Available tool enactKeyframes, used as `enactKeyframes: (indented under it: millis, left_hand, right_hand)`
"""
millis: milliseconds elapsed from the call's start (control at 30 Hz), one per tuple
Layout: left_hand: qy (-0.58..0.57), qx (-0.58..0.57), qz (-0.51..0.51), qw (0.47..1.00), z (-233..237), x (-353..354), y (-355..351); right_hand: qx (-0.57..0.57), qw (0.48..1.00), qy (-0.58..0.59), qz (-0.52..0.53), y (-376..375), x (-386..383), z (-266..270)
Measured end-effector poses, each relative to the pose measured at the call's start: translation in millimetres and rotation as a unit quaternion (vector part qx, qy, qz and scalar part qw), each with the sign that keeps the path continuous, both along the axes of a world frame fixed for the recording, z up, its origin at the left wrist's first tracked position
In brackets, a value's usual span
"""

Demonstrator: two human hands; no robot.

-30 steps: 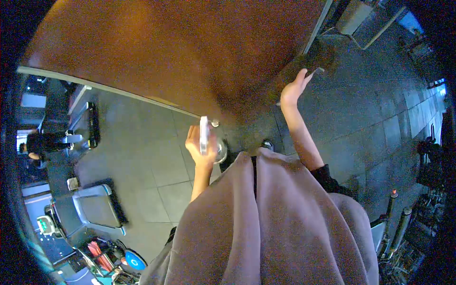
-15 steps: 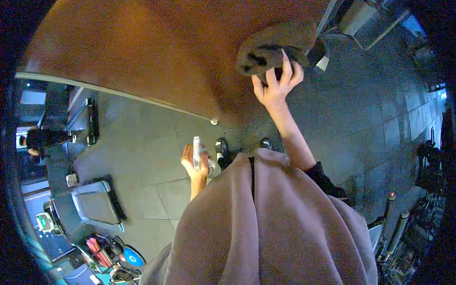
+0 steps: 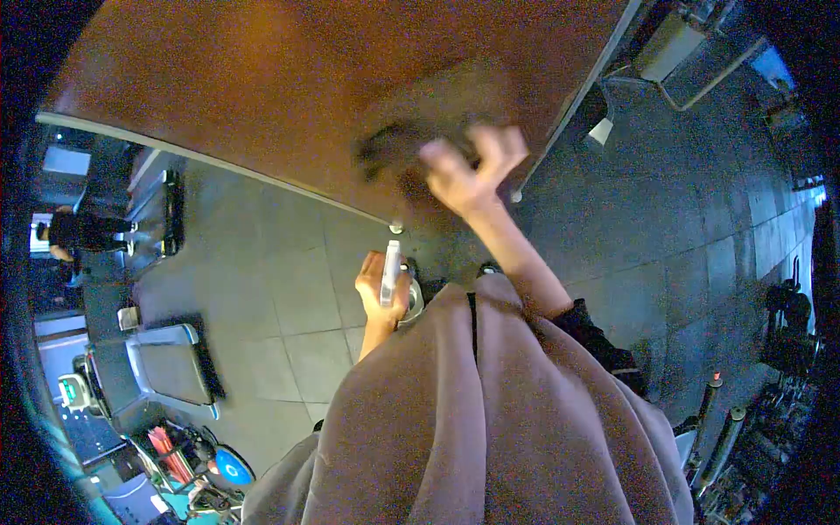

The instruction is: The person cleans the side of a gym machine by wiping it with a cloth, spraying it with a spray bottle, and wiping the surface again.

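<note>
My right hand (image 3: 472, 175) presses with bent fingers on a dark grey-brown cloth (image 3: 437, 101), which lies against a glossy reddish-brown tabletop (image 3: 262, 96). Both hand and cloth are smeared by motion. Lower down, away from the tabletop's edge, my left hand (image 3: 374, 287) is closed round a spray bottle (image 3: 391, 273). Its white trigger head points up in view, and part of a clear body shows beside the palm.
A pale metal strip (image 3: 219, 174) edges the tabletop. At left, a person (image 3: 87, 233) is by a treadmill (image 3: 159, 214); another treadmill (image 3: 171, 367) stands lower. A blue disc (image 3: 232, 466) lies bottom left. Metal-framed equipment (image 3: 669, 52) is upper right, and upright posts (image 3: 722, 446) lower right.
My right hand and the cloth have swept left and slightly down across the tabletop. My left hand, with the spray bottle, has shifted a little right.
</note>
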State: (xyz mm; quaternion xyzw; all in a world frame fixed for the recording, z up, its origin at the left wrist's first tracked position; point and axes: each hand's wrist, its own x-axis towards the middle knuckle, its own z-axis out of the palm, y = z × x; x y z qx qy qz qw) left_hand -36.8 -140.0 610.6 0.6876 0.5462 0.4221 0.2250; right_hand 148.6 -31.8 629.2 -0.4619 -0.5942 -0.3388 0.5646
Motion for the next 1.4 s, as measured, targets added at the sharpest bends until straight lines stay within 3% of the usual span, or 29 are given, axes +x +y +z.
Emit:
enactKeyframes:
  millis: [67, 133, 167, 233, 267, 300, 333, 500, 533, 633, 733, 767, 800, 833, 867, 933, 1000, 1033, 1067, 1133, 1200, 1300, 1333, 1367, 1400]
  left_hand:
    - [0.02, 0.019, -0.037, 0.999, -1.9, -2.0, 3.7]
    - [-0.051, -0.033, -0.038, 0.997, -8.9, -3.2, 4.5]
    - [-0.051, -0.031, -0.039, 0.997, -9.5, -3.0, 4.8]
    - [-0.061, -0.033, 0.001, 0.998, -10.6, -2.5, 4.2]
    - [-0.063, -0.032, 0.005, 0.997, -9.8, -1.6, 4.1]
    - [-0.054, -0.029, 0.0, 0.998, -6.5, -2.3, 2.6]
    - [-0.044, -0.026, -0.005, 0.999, -5.3, -3.1, 0.2]
    - [-0.011, -0.004, -0.029, 1.0, -9.0, -4.8, 5.8]
    - [-0.026, -0.019, -0.034, 0.999, -8.2, -4.4, 4.5]
    - [0.027, -0.019, -0.056, 0.998, 0.1, 1.2, 9.1]
    - [-0.004, 0.011, -0.095, 0.995, 2.5, 5.8, 16.1]
    - [-0.003, 0.01, -0.093, 0.996, 4.3, 6.7, 16.8]
    - [-0.007, 0.017, -0.095, 0.995, 7.3, 8.2, 15.9]
    - [-0.013, 0.023, -0.096, 0.995, 9.0, 8.9, 12.8]
    - [-0.013, 0.021, -0.091, 0.996, 8.9, 8.4, 8.2]
    - [-0.011, 0.011, -0.095, 0.995, 11.4, 7.7, 2.0]
    - [0.02, 0.026, -0.077, 0.996, 9.8, 11.1, 2.0]
    - [-0.004, -0.017, -0.058, 0.998, 3.0, 10.0, 0.7]
    - [-0.025, -0.061, -0.041, 0.997, -6.0, 11.0, -2.9]
    - [-0.009, -0.064, -0.061, 0.996, -5.6, 8.4, -3.5]
    - [-0.036, -0.045, -0.035, 0.998, 6.3, 10.6, -6.5]
    - [-0.066, -0.057, 0.003, 0.996, 8.8, 8.3, -18.7]
    - [-0.082, -0.077, 0.03, 0.993, 3.8, 6.5, -23.2]
    - [-0.082, -0.079, 0.037, 0.993, -0.6, 4.7, -28.1]
    - [-0.069, -0.068, 0.025, 0.995, -4.7, 1.3, -32.7]
  right_hand:
    - [-0.014, 0.995, -0.094, -0.012, -6.7, -11.9, -25.2]
    - [-0.02, 0.998, -0.064, 0.019, -8.1, 5.9, -46.0]
    - [-0.035, 0.998, 0.038, 0.028, -3.3, 19.9, -65.1]
    - [-0.062, 0.996, -0.01, -0.068, -6.9, 74.0, -53.8]
    - [-0.023, 0.986, 0.145, -0.077, 5.8, 89.3, -48.5]
    - [-0.084, 0.944, 0.304, -0.1, 16.2, 103.5, -32.5]
    - [-0.101, 0.911, 0.399, -0.04, 27.1, 120.0, -17.1]
    - [-0.021, 0.947, 0.319, -0.038, 19.4, 55.4, 7.6]
    - [0.019, 0.965, 0.259, -0.02, 14.5, 35.0, 1.9]
    - [-0.006, 0.998, 0.057, 0.012, -9.0, -6.6, -2.2]
    - [0.007, 0.999, -0.017, -0.028, -6.1, 29.9, 13.4]
    - [0.028, 0.998, 0.008, -0.055, 3.9, 49.2, 15.4]
    - [0.006, 0.993, 0.112, -0.047, 2.9, 63.8, 28.1]
    - [0.085, 0.972, 0.22, -0.017, 22.7, 81.2, 27.5]
    - [0.056, 0.944, 0.324, 0.011, 27.9, 93.4, 42.8]
    - [0.06, 0.937, 0.344, 0.023, 21.4, 77.9, 56.5]
    - [0.036, 0.967, 0.252, -0.001, 9.4, 46.1, 29.3]
    - [-0.115, 0.985, 0.128, 0.012, -12.3, 20.5, 23.6]
    - [-0.263, 0.965, 0.002, 0.023, -30.0, 1.9, 15.6]
    - [-0.057, 0.994, -0.01, 0.097, -20.9, -8.1, 6.6]
    - [-0.029, 0.994, -0.063, 0.084, -17.2, 14.1, 13.0]
    - [0.083, 0.995, 0.052, 0.025, -3.1, 49.3, 48.7]
    - [-0.007, 0.995, 0.097, 0.03, -8.4, 64.6, 58.1]
    - [0.065, 0.986, 0.145, 0.044, 0.4, 66.0, 82.3]
    - [0.068, 0.985, 0.142, 0.064, 5.1, 66.9, 76.5]
